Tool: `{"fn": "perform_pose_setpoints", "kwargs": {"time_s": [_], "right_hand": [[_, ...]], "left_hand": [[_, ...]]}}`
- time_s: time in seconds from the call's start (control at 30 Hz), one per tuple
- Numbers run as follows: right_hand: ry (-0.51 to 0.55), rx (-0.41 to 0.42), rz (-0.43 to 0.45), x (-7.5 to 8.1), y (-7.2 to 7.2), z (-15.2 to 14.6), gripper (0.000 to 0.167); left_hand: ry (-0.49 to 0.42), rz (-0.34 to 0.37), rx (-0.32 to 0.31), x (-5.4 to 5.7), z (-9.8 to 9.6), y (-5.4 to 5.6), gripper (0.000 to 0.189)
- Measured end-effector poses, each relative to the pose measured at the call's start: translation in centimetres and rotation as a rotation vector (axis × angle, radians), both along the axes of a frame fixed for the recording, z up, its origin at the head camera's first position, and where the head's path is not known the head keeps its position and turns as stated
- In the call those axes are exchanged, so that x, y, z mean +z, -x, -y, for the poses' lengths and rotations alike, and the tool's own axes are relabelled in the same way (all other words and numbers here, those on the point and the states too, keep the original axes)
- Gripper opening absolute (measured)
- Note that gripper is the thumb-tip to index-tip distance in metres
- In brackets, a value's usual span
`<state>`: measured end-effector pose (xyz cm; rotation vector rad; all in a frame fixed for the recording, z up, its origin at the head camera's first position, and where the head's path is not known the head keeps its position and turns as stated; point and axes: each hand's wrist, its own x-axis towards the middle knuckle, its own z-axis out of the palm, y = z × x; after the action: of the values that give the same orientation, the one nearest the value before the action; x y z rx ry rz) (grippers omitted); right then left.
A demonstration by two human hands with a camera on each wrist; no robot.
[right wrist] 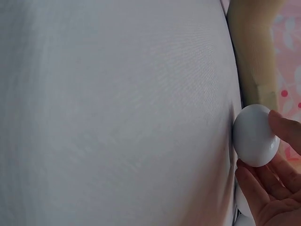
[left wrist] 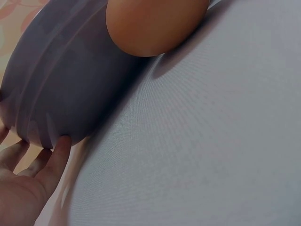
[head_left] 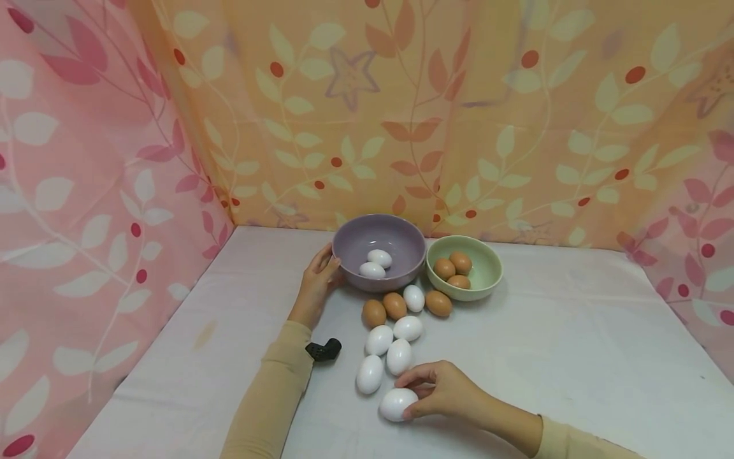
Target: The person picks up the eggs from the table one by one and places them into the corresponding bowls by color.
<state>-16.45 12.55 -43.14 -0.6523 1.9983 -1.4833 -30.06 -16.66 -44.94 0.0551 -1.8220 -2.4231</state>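
Observation:
Two white eggs (head_left: pixel 373 271) lie in the purple bowl (head_left: pixel 401 252). My left hand (head_left: pixel 314 284) holds that bowl at its left side, thumb at the rim, with fingertips (left wrist: pixel 61 143) spread against the outer wall in the left wrist view. At the front, my right hand (head_left: pixel 444 392) pinches a white egg (head_left: pixel 397 405) between thumb and fingers. In the right wrist view this egg (right wrist: pixel 254 136) shows the thumb on one side and fingertips at the other, close over the cloth.
A green bowl (head_left: pixel 487 268) with three brown eggs (head_left: pixel 460 262) stands right of the purple one. Before the bowls lie three brown eggs (head_left: pixel 374 313) and several white eggs (head_left: pixel 380 341) on the white cloth (head_left: pixel 545 344). Floral curtains (head_left: pixel 487 127) surround the table.

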Motion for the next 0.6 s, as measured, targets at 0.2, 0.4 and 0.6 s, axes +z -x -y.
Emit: {"fn": "perform_pose_setpoints", "kwargs": {"time_s": [0.2, 0.4, 0.6], "right_hand": [[-0.052, 0.004, -0.046, 0.0, -0.1, 0.0, 0.038], [-0.103, -0.02, -0.056, 0.3, 0.0, 0.4, 0.035], [-0.133, -0.028, -0.097, 1.7, 0.4, 0.4, 0.034]], "left_hand": [[-0.011, 0.019, 0.004, -0.3, -0.1, 0.0, 0.052], [-0.007, 0.009, -0.008, -0.2, 0.0, 0.0, 0.052], [-0.018, 0.004, -0.009, -0.1, 0.1, 0.0, 0.053]]}}
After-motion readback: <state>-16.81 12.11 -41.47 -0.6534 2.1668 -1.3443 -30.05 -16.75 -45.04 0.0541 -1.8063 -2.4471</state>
